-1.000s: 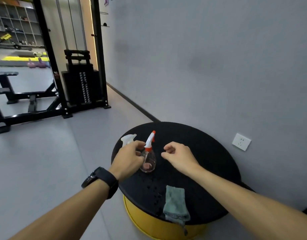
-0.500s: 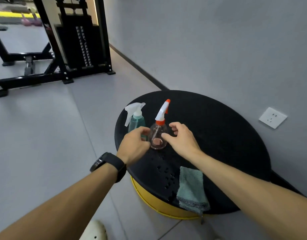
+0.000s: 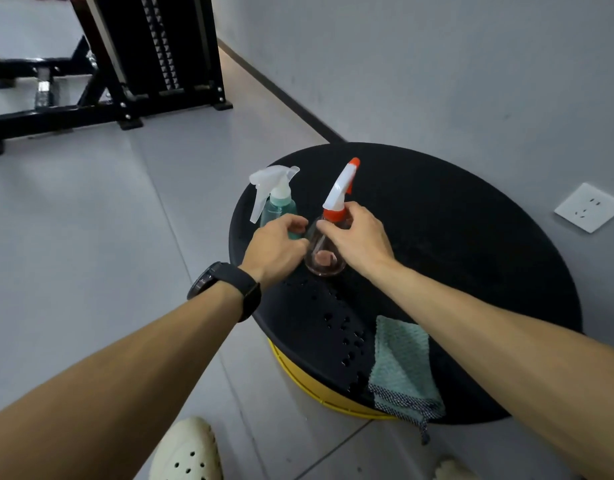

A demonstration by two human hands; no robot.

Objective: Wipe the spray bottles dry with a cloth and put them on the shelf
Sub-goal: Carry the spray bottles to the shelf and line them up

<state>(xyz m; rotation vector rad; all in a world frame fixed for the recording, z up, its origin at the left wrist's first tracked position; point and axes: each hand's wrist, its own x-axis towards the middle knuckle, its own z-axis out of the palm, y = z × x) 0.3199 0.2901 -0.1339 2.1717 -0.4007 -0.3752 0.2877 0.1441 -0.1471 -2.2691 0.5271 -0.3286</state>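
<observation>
Clear bottle (image 3: pixel 324 252) in R hand (image 3: pixel 359 239) pinch

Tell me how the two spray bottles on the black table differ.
The teal bottle has an all-white trigger head; the clear bottle has a white head with orange collar and tip. The left hand reaches the teal one; the right hand grips the clear one's neck. Both stand upright.

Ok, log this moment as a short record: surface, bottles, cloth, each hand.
surface: round black tabletop on a yellow base
teal spray bottle: upright, white trigger head
clear spray bottle: upright, orange-and-white trigger head
cloth: green, lying at the near edge, untouched
left hand: grips the teal spray bottle low down
right hand: holds the clear spray bottle at its neck
</observation>
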